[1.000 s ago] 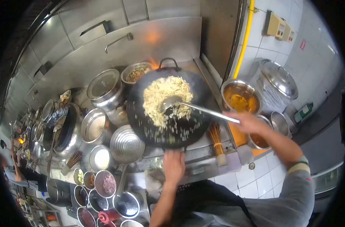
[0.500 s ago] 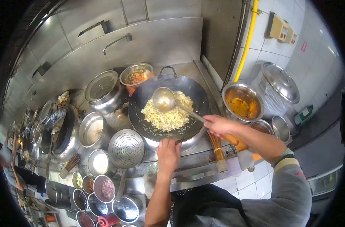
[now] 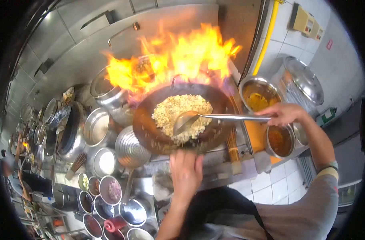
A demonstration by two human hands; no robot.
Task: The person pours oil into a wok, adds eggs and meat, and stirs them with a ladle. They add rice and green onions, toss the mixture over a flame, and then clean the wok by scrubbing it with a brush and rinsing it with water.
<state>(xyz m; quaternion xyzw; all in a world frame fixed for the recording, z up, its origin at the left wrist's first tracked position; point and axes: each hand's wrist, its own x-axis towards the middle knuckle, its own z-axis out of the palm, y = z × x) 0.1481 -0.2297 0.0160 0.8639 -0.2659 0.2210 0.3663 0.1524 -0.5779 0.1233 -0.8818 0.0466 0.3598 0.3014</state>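
My right hand (image 3: 285,114) is closed around the handle of a long metal ladle (image 3: 234,117). The ladle's bowl rests tilted among a yellowish chopped food, which looks like fried rice (image 3: 170,108), in a large dark wok (image 3: 144,138). At the wok's near edge, my left hand (image 3: 185,170) is closed on the rim or its handle; the fingertips are partly hidden. Tall flames (image 3: 190,52) rise behind and around the wok's far side.
A perforated strainer (image 3: 132,146) lies left of the wok, near pots and several small bowls. Bamboo brush (image 3: 233,148), a pot of orange liquid (image 3: 258,96) and a lidded pot (image 3: 304,78) stand to the right. Another person (image 3: 20,180) works far left.
Large flames have flared up behind the wok. The wok has lifted and tilted toward me. My right hand has moved right, and the ladle's bowl has turned and come down into the food.
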